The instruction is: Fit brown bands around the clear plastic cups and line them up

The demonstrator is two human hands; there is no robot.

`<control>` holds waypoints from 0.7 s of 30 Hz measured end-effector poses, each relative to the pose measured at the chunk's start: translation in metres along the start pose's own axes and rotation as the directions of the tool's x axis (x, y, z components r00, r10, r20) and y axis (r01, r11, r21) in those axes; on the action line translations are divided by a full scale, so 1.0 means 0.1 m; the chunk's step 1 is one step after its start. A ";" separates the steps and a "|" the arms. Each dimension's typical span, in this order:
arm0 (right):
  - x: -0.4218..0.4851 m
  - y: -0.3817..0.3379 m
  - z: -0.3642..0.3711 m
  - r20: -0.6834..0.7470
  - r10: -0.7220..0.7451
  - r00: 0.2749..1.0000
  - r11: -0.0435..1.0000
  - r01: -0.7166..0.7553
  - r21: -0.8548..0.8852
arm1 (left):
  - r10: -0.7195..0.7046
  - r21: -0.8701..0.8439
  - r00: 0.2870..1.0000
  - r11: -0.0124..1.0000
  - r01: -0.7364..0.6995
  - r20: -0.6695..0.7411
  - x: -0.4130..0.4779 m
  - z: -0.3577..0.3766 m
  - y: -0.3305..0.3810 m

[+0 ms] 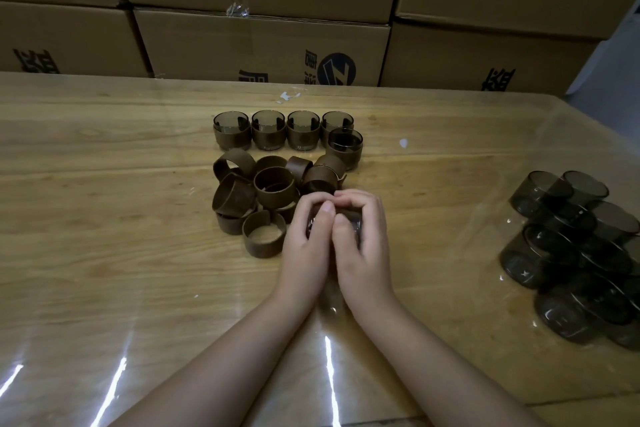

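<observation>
My left hand (308,239) and my right hand (363,236) are cupped together round one clear cup (353,220), which is mostly hidden between them; thumbs press on its near side and fingertips meet over its top. Whether a band is on it I cannot tell. A heap of loose brown bands (263,198) lies just left of and behind my hands. Behind the heap stands a row of banded cups (284,130), with one more banded cup (345,147) set slightly in front of the row's right end.
A pile of bare dark-tinted clear cups (575,253) lies at the right on the wooden table (104,218), which is under a glossy clear sheet. Stacked cardboard boxes (263,45) wall off the far edge of the table.
</observation>
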State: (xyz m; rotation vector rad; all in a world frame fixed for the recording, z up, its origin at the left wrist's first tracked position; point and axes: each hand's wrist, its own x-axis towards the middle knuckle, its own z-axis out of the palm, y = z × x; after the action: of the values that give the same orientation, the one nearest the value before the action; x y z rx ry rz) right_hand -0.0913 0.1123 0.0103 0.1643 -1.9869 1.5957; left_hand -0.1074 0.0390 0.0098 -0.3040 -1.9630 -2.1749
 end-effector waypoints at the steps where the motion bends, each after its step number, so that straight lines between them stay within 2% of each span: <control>1: 0.00 -0.03 0.02 0.013 0.132 0.991 0.984 -0.133 0.118 | 0.027 0.037 0.999 0.999 -0.026 -0.017 -0.01 0.00 -0.02; 4: 0.02 -0.03 0.00 0.112 0.395 0.912 0.841 -0.408 0.355 | 0.152 0.164 0.988 0.976 -0.145 -0.030 -0.05 0.00 -0.04; 7: 0.07 0.01 -0.07 0.253 0.570 0.782 0.594 -0.604 0.532 | 0.286 0.291 0.958 0.914 -0.281 0.028 -0.06 0.00 -0.03; 10: 0.10 0.04 -0.15 0.352 0.603 0.716 0.372 -0.642 0.670 | 0.367 0.343 0.924 0.858 -0.382 0.110 -0.07 0.00 -0.04; 12: 0.11 0.07 -0.17 0.331 0.609 0.721 0.333 -0.612 0.718 | 0.349 0.347 0.922 0.854 -0.386 0.167 -0.08 0.00 -0.03; 13: 0.12 0.09 -0.17 0.286 0.609 0.740 0.379 -0.588 0.715 | 0.323 0.338 0.926 0.864 -0.373 0.197 -0.08 0.00 -0.03; 16: 0.11 0.10 -0.17 0.105 0.518 0.849 0.677 -0.482 0.555 | 0.195 0.239 0.954 0.939 -0.248 0.227 -0.05 0.01 -0.01; 18: 0.10 0.08 -0.15 0.042 0.390 0.920 0.838 -0.373 0.398 | 0.044 0.114 0.982 0.991 -0.065 0.184 -0.01 -0.01 0.00; 21: 0.08 0.10 -0.12 0.081 0.141 0.987 0.975 -0.153 0.161 | -0.215 -0.041 0.967 0.974 0.223 0.135 0.07 -0.06 0.02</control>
State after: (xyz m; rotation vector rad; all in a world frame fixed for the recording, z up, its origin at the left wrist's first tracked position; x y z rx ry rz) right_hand -0.0978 0.1278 0.0074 0.1416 -1.9548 1.8759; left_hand -0.1133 0.0325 0.0134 -0.2538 -2.0972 -2.4065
